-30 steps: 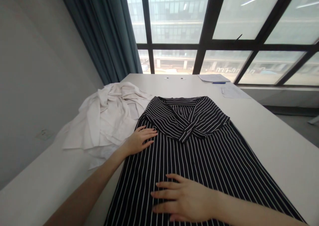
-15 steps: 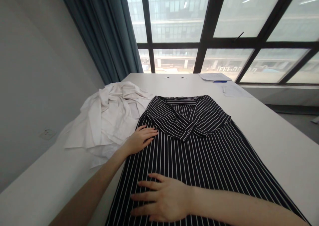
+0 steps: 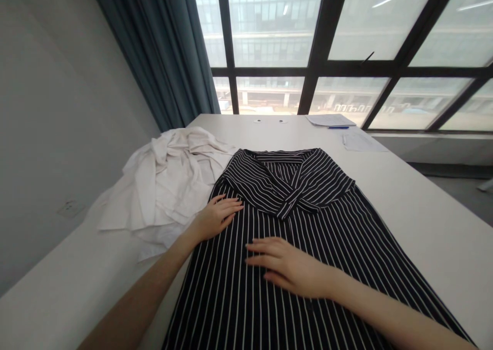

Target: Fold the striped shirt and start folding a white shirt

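Note:
A black garment with white stripes [image 3: 239, 298], which looks like a dress or long shirt, is spread over the table with its collar end away from me. Its striped upper part [image 3: 327, 178] has crossed bands at the front. My left hand [image 3: 215, 217] lies flat on the garment's left edge just below that part, fingers stretched out. Over the middle of the cloth is my right hand [image 3: 290, 268], palm down and fingers apart; whether it touches the fabric I cannot tell. Neither hand grips anything.
A crumpled white cloth [image 3: 165, 180] lies to the left on the white table [image 3: 435, 206]. Papers [image 3: 331, 120], a blue pen [image 3: 339, 128] and another sheet [image 3: 364, 142] are at the far right. Behind stand a blue curtain [image 3: 169, 52] and a large window.
My right hand has moved up and to the right across the garment, its fingers less widely spread. My left hand has stayed in place.

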The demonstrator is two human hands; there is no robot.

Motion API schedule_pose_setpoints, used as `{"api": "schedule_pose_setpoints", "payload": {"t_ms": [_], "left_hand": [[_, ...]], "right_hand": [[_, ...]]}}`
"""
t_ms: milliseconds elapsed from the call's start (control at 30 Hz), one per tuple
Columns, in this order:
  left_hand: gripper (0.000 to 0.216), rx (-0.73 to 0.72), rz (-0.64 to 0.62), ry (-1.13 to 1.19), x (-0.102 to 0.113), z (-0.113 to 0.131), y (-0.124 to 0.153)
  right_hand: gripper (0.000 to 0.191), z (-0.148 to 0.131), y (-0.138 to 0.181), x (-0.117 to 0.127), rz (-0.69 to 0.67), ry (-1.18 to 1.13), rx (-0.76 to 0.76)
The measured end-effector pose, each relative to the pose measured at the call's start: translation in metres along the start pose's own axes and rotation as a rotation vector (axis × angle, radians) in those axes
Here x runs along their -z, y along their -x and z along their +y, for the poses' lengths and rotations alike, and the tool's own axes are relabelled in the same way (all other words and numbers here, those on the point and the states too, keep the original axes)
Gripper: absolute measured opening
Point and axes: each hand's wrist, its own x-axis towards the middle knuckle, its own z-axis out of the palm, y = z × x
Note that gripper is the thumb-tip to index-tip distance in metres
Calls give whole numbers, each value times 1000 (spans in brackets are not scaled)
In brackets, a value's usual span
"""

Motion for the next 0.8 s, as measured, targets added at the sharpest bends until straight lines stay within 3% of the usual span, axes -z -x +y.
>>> {"api": "schedule_pose_setpoints", "payload": {"t_ms": [200, 333, 500, 600, 800], "left_hand": [[33, 4, 122, -21, 6, 6, -3], [30, 124, 251, -18, 13, 2, -14], [30, 297, 369, -27, 19, -23, -44], [33, 447, 315, -69, 21, -41, -73], [39, 773, 97, -91, 11, -68, -138]], "right_hand": [[39, 76, 43, 34, 392, 221, -335], [35, 128, 73, 64, 607, 288, -493], [38, 190, 95, 103, 710, 287, -765], [39, 224, 96, 121, 725, 269, -963], [45, 282, 82, 140, 791, 215, -1189]]}}
